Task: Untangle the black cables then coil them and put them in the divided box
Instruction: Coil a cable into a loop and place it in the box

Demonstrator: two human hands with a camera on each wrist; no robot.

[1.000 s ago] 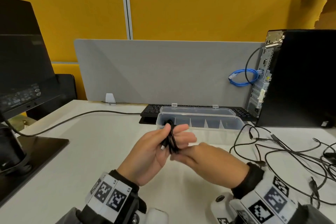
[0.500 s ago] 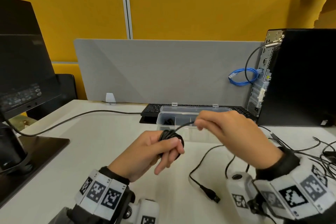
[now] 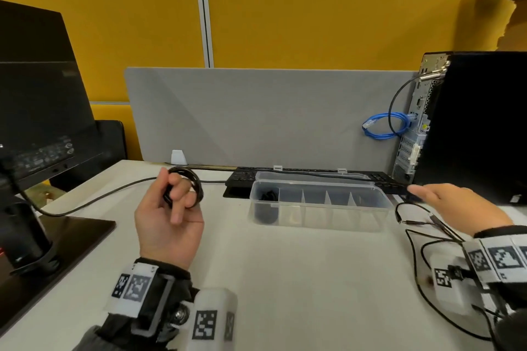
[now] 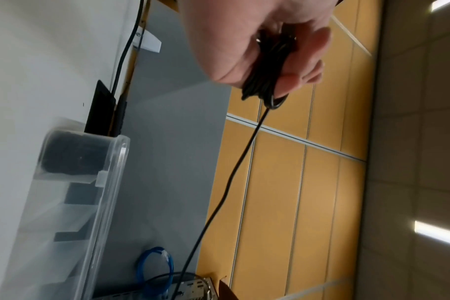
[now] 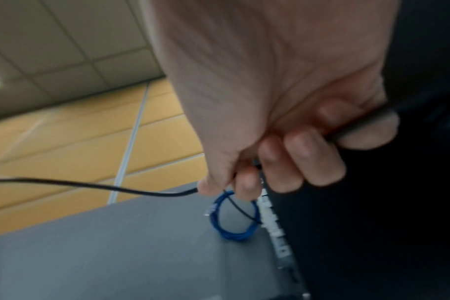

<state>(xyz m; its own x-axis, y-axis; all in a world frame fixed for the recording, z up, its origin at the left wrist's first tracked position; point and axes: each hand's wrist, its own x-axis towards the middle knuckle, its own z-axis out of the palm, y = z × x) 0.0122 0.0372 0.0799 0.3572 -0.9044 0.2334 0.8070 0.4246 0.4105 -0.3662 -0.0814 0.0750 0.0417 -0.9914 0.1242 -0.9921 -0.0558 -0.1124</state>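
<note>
My left hand (image 3: 182, 194) is raised over the white table, left of the box, and grips a coil of black cable (image 3: 186, 181); the coil (image 4: 265, 77) sits between thumb and fingers. A loose strand (image 4: 231, 178) runs from it towards the right. My right hand (image 3: 445, 202) is stretched out far right beside the computer tower, and it pinches that black cable (image 5: 90, 184) in curled fingers (image 5: 278, 172). The clear divided box (image 3: 316, 225) stands open between my hands. Its leftmost compartment holds a black coil (image 3: 266, 202). Tangled black cables (image 3: 422, 239) lie under my right wrist.
A monitor (image 3: 42, 94) on a black base (image 3: 57, 236) stands at the left, with its lead (image 3: 99, 199) trailing over the table. A keyboard (image 3: 245, 179) lies behind the box. The black tower (image 3: 479, 122) and a blue cable loop (image 3: 385, 128) stand at the right.
My right hand has swung from beside the coil out to the right near the tower, drawing the strand with it. My left hand has shifted left and lifted the coil.
</note>
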